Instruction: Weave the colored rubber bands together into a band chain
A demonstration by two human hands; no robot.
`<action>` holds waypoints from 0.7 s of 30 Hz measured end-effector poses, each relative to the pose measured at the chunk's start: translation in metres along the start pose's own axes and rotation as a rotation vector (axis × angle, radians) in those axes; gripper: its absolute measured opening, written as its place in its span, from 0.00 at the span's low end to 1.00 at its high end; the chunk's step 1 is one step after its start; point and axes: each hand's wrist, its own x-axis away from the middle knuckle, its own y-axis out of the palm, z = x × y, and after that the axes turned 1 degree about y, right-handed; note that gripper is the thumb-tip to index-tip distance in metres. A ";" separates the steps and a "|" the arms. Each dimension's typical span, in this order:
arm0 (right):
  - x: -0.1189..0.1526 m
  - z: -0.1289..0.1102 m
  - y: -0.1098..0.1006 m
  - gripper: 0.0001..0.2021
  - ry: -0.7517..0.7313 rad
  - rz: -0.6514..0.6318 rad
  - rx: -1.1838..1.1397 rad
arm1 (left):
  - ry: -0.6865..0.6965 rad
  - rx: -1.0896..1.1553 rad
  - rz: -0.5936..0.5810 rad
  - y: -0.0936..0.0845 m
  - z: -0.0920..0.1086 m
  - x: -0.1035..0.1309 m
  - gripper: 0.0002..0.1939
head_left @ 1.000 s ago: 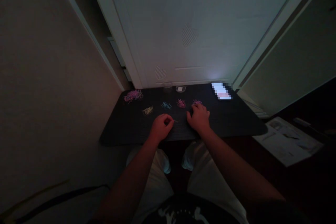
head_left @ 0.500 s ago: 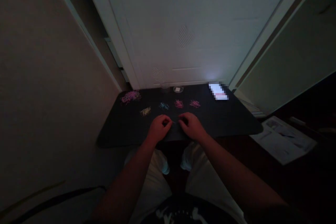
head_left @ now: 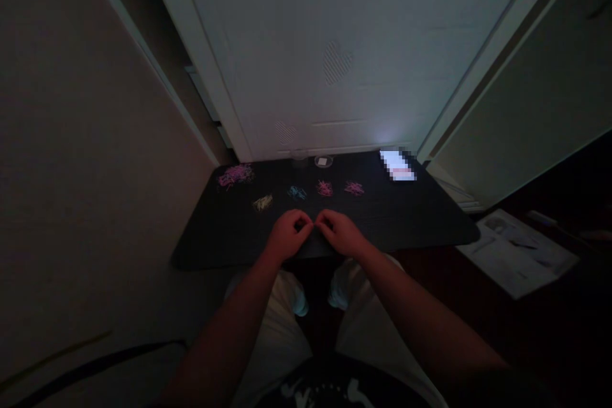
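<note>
In the head view we see our two hands close together over the near part of one dark table [head_left: 396, 223]. On our left hand [head_left: 291, 234], the thumb and forefinger bend round and come together at the tips; on our right hand [head_left: 338, 231], they do the same. The two sets of fingertips meet or nearly meet; we cannot tell which, nor can we make out in this dim light what lies pinched between them.

We count five piles of thin, short pieces on the table, beyond our hands. One is large, the pink-purple pile [head_left: 235, 176] near the far left corner. Four are small and run in a rough row from left to right: the yellow pile [head_left: 262, 203], the blue pile [head_left: 296, 192], the reddish-pink pile [head_left: 324, 188] and the pink pile [head_left: 354, 189]. The pieces within each are too fine for us to count.

Along the far edge we have one clear cup [head_left: 300, 156], just beside it one round clear dish [head_left: 324, 161] with one white square [head_left: 322, 161] in it, and, farther right, one lit phone [head_left: 398, 166], its screen pixelated. Two striped hearts mark the white door [head_left: 268, 44] behind.
</note>
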 end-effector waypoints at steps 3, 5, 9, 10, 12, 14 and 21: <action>0.001 -0.001 -0.001 0.03 -0.006 0.003 -0.018 | -0.051 0.080 0.037 -0.001 -0.002 0.000 0.04; 0.001 -0.002 -0.002 0.03 -0.008 0.008 -0.032 | -0.094 0.141 0.072 -0.001 -0.004 0.000 0.04; 0.001 -0.002 -0.004 0.04 -0.019 0.024 -0.060 | -0.151 0.261 0.161 -0.001 -0.007 0.000 0.04; 0.002 -0.002 -0.004 0.04 -0.019 0.030 -0.067 | -0.155 0.283 0.175 -0.001 -0.007 0.000 0.04; 0.002 -0.001 -0.004 0.04 -0.016 0.046 -0.080 | -0.153 0.311 0.184 -0.001 -0.008 0.000 0.05; 0.003 0.001 -0.004 0.04 0.000 0.065 -0.107 | -0.153 0.325 0.185 -0.001 -0.008 0.000 0.05; 0.002 0.009 -0.001 0.04 0.081 0.122 -0.333 | -0.178 0.392 0.287 -0.001 -0.013 -0.002 0.05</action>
